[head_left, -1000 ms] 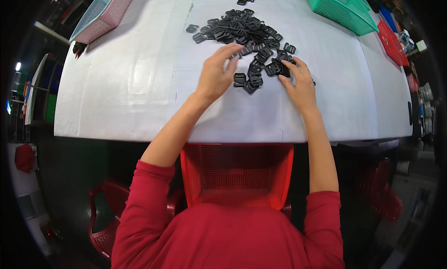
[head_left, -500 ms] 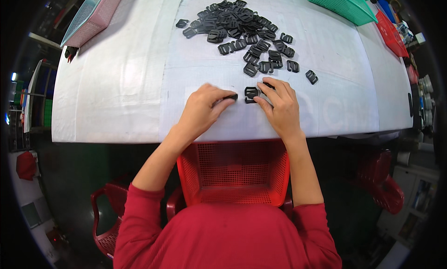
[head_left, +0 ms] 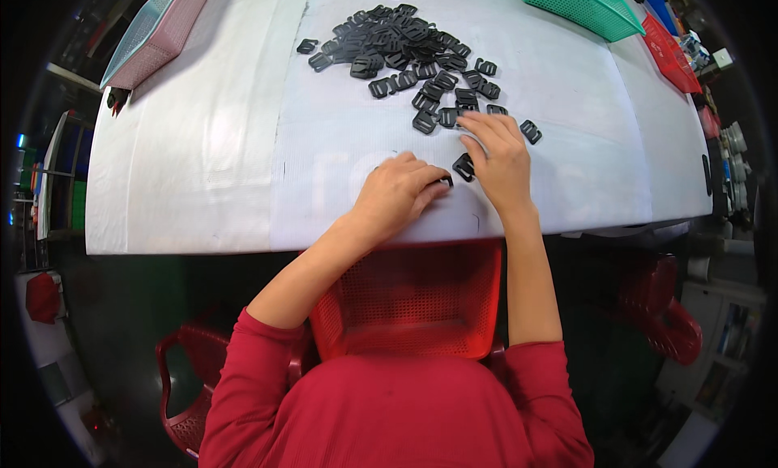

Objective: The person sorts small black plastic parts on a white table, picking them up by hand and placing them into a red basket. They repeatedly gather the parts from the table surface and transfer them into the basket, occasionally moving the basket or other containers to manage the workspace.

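My left hand (head_left: 399,192) is closed with a black plastic buckle (head_left: 446,181) pinched between thumb and fingers, mostly hidden by them. Just to its right, a single slotted buckle (head_left: 463,167) lies on the white table, close under my right thumb. My right hand (head_left: 498,156) reaches farther out, thumb and fingers apart, its fingertips over the near edge of the loose pieces. Beside those fingertips lies another buckle (head_left: 447,118); whether they touch it I cannot tell. Beyond spreads a heap of the same black buckles (head_left: 381,42).
A red perforated basket (head_left: 409,342) sits below the table's front edge, in front of my body. On the table stand a pink basket (head_left: 158,42) at far left and a green basket (head_left: 579,10) at far right, with a red tray (head_left: 671,55) beside it. Dark red chairs (head_left: 194,371) flank me.
My left hand has moved right, still pinching a buckle. The right hand has shifted outward to the scattered pieces. The buckle between my hands now lies farther right and turned.
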Motion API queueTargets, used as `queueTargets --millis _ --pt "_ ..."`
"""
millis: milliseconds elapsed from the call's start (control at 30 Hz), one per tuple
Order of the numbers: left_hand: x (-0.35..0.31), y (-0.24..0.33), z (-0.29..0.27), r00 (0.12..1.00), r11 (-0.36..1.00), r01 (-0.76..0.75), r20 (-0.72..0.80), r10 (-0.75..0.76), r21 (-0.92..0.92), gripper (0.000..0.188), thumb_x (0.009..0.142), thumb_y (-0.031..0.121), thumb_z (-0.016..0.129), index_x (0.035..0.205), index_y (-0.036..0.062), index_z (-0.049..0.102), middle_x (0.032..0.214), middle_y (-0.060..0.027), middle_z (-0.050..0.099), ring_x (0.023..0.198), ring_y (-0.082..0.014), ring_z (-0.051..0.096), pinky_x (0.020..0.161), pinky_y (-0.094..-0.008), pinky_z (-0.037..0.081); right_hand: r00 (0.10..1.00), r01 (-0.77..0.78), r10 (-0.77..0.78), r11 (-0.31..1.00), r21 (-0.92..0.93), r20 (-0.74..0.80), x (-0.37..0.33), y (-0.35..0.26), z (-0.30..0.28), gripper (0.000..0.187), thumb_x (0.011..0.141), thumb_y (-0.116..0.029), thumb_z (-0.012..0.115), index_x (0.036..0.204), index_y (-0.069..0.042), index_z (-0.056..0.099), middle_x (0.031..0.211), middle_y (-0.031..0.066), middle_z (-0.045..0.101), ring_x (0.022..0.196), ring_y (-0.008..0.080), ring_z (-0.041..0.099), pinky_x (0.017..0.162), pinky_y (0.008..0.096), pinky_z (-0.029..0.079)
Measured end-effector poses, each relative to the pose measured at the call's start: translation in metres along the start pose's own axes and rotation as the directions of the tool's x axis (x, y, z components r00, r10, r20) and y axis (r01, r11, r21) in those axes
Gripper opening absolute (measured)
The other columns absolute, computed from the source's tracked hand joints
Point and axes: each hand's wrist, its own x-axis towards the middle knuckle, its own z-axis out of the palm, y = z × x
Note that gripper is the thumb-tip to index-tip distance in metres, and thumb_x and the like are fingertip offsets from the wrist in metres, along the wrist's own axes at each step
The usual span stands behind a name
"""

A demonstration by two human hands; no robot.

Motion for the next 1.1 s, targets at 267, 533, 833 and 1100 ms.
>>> queueTargets --millis 267,533,833,1100 --pt "0.05 -0.025 -0.015 0.916 0.934 -0.092 -0.337 0.215 0.346 0.029 0.08 0.024 0.071 0.104 0.0083 0.068 0.095 -0.0038 0.064 0.087 -0.0217 0.057 0.074 -0.034 0.047 0.988 0.139 -0.123 0.974 -0.179 0.094 0.005 0.006 0.012 0.018 0.08 -0.014 0.067 0.097 -0.013 0.071 0.091 -0.0023 0.068 0.094 0.0188 0.058 0.082 0.0361 0.039" --pt "0.044 -0.034 -0.003 0.946 0.937 -0.155 -0.228 0.232 0.312 0.023 0.081 0.021 0.068 0.101 0.0094 0.07 0.092 -0.0026 0.067 0.086 -0.0207 0.058 0.075 -0.0326 0.047 0.995 0.001 0.001 1.0 -0.015 0.101 0.022 0.004 -0.001 0.019 0.079 -0.019 0.07 0.097 -0.013 0.071 0.094 -0.0021 0.067 0.097 0.0188 0.057 0.081 0.0371 0.04" --pt "0.061 -0.071 -0.029 0.874 0.902 0.001 -0.438 0.209 0.431 0.022 0.083 0.016 0.067 0.103 0.0067 0.069 0.101 -0.0052 0.067 0.094 -0.0229 0.059 0.08 -0.0335 0.048 0.964 0.256 -0.225 0.931 -0.259 0.145 0.051 0.026 0.045 0.014 0.079 -0.02 0.069 0.092 -0.015 0.072 0.088 -0.0046 0.068 0.093 0.0156 0.057 0.079 0.0348 0.039" --pt "0.052 -0.076 -0.045 0.946 0.961 0.262 -0.173 -0.274 -0.087 0.029 0.084 0.019 0.067 0.109 0.0049 0.067 0.098 -0.0068 0.067 0.092 -0.0242 0.06 0.078 -0.0344 0.049 0.905 -0.338 0.263 0.922 0.189 0.335 0.024 -0.003 0.003 0.014 0.078 -0.022 0.07 0.089 -0.014 0.073 0.086 -0.002 0.068 0.09 0.0171 0.057 0.079 0.0358 0.039"
